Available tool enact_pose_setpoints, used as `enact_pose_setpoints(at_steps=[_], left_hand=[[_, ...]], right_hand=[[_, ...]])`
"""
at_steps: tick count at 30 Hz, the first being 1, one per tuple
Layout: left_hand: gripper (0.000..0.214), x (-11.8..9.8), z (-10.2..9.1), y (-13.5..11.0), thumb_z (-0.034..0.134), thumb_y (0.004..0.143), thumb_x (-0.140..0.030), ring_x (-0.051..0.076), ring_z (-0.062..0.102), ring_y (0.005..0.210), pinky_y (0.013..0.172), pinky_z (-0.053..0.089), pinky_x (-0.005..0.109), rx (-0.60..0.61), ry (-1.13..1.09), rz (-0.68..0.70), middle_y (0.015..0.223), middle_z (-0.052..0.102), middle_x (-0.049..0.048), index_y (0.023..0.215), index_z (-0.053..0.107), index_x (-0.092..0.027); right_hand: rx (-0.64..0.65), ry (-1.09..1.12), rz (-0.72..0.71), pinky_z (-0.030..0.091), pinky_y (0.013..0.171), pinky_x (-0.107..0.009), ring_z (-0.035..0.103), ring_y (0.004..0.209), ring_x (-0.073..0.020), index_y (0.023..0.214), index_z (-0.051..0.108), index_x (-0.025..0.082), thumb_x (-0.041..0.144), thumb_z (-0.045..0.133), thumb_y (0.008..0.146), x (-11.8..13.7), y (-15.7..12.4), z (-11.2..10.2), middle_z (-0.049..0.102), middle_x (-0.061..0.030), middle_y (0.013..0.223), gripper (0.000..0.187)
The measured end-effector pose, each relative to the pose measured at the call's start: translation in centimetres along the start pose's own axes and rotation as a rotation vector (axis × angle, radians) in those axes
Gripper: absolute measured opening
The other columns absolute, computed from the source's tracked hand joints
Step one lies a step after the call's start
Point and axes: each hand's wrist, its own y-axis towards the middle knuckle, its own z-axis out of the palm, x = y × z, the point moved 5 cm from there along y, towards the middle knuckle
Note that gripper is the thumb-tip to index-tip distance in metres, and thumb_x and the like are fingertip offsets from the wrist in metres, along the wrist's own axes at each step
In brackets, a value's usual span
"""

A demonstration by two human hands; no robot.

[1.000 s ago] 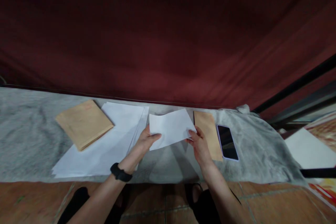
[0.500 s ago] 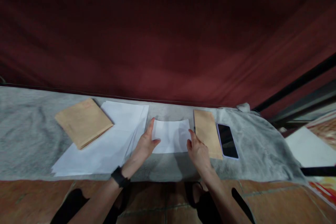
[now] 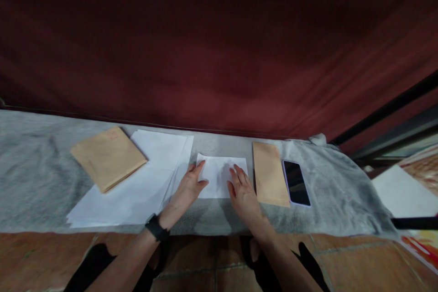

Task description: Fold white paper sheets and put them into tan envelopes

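A folded white sheet point(image 3: 219, 169) lies flat on the grey cloth point(image 3: 37, 182) in front of me. My left hand point(image 3: 186, 189), with a black band on its wrist, rests at the sheet's left edge with fingers stretched out. Flat on the sheet's right half lies my right hand point(image 3: 243, 194), fingers spread and pressing down. Neither hand holds anything. A stack of white paper point(image 3: 137, 182) sits just left of my left hand. A tan envelope point(image 3: 270, 174) lies just right of my right hand.
A pile of tan envelopes point(image 3: 107, 157) rests on the paper stack's far left corner. A dark phone point(image 3: 296, 183) lies right of the single envelope. A dark red curtain point(image 3: 219, 45) hangs behind the bench. Tiled floor point(image 3: 359, 260) and my feet show below.
The white sheet, held up in both hands a second ago, now lies flat on the cloth. My right hand slid from its right edge onto its top; my left hand stays at the left edge.
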Motion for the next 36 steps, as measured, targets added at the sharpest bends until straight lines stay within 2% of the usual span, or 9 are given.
enact_pose_setpoints(at_steps=[4,7,9,13,16,18,23,31,36], left_hand=[[0.056,-1.2,-0.8,-1.1,0.058,0.089,-0.025,0.030,0.067,0.109,0.095,0.054,0.042,-0.031,0.144,-0.049,0.135,0.057,0.0173,0.143,0.048,-0.016],[0.050,-3.1,-1.2,-2.0,0.048,0.095,-0.027,0.037,0.057,0.124,0.103,0.046,0.054,-0.159,0.299,0.013,0.145,0.050,0.0213,0.143,0.048,-0.015],[0.047,-4.3,-0.4,-2.3,0.044,0.097,-0.028,0.037,0.046,0.136,0.111,0.038,0.055,-0.202,0.323,0.119,0.152,0.045,0.0201,0.143,0.049,-0.015],[0.048,-6.0,3.0,-2.5,0.034,0.102,-0.031,0.027,0.038,0.145,0.119,0.031,0.048,-0.032,0.247,0.364,0.154,0.045,0.0140,0.147,0.044,-0.015],[0.055,-6.2,4.2,-2.5,0.032,0.104,-0.040,0.025,0.035,0.147,0.121,0.027,0.048,0.047,0.252,0.394,0.156,0.042,0.0170,0.150,0.038,-0.009],[0.058,-6.1,4.4,-2.5,0.034,0.103,-0.043,0.026,0.032,0.148,0.122,0.025,0.048,0.062,0.283,0.394,0.157,0.039,0.0178,0.149,0.039,-0.008],[0.052,-6.1,4.5,-2.2,0.033,0.103,-0.033,0.025,0.027,0.150,0.124,0.017,0.049,0.097,0.318,0.447,0.159,0.037,0.0126,0.150,0.040,-0.012],[0.051,-5.6,4.5,-0.7,0.030,0.102,-0.027,0.021,0.028,0.150,0.125,0.014,0.046,0.049,0.281,0.472,0.159,0.038,0.0114,0.151,0.038,-0.015],[0.050,-5.1,4.5,0.5,0.031,0.101,-0.026,0.022,0.029,0.150,0.125,0.014,0.047,0.011,0.300,0.419,0.158,0.041,0.0091,0.150,0.041,-0.017]], right_hand=[[0.027,0.064,-0.039,0.037,0.116,-0.050,0.033,0.147,-0.0271,0.145,0.050,0.018,0.021,0.041,0.099,0.9,0.4,2.2,0.040,-0.0120,0.157,0.047],[0.035,0.017,-0.019,0.034,0.118,-0.052,0.033,0.146,-0.0279,0.145,0.050,0.017,0.020,0.043,0.098,1.2,0.3,3.3,0.040,-0.0131,0.157,0.047],[0.045,-0.005,-0.019,0.032,0.119,-0.052,0.035,0.146,-0.0272,0.147,0.047,0.016,0.019,0.041,0.098,1.3,0.3,3.7,0.041,-0.0132,0.157,0.049],[0.079,0.017,-0.056,0.030,0.121,-0.049,0.034,0.146,-0.0242,0.150,0.043,0.013,0.011,0.036,0.094,0.7,0.3,4.1,0.042,-0.0125,0.156,0.056],[0.058,0.085,-0.044,0.033,0.121,-0.047,0.037,0.145,-0.0231,0.148,0.044,0.008,0.008,0.037,0.089,-0.4,0.5,4.0,0.044,-0.0149,0.154,0.059],[0.015,0.136,-0.004,0.035,0.119,-0.046,0.040,0.143,-0.0228,0.146,0.047,0.009,0.006,0.039,0.086,-1.4,0.8,3.8,0.047,-0.0148,0.152,0.061],[-0.044,0.199,0.071,0.040,0.116,-0.049,0.044,0.139,-0.0225,0.145,0.050,0.014,0.002,0.035,0.084,-2.6,1.2,3.8,0.052,-0.0141,0.148,0.063],[-0.029,0.030,-0.053,0.035,0.119,-0.052,0.036,0.145,-0.0258,0.152,0.037,0.012,0.010,0.040,0.094,-1.3,0.4,3.6,0.042,-0.0158,0.155,0.058],[-0.017,-0.027,-0.052,0.033,0.120,-0.050,0.033,0.147,-0.0251,0.151,0.038,0.009,0.018,0.035,0.101,-0.9,0.2,3.4,0.041,-0.0170,0.156,0.051]])
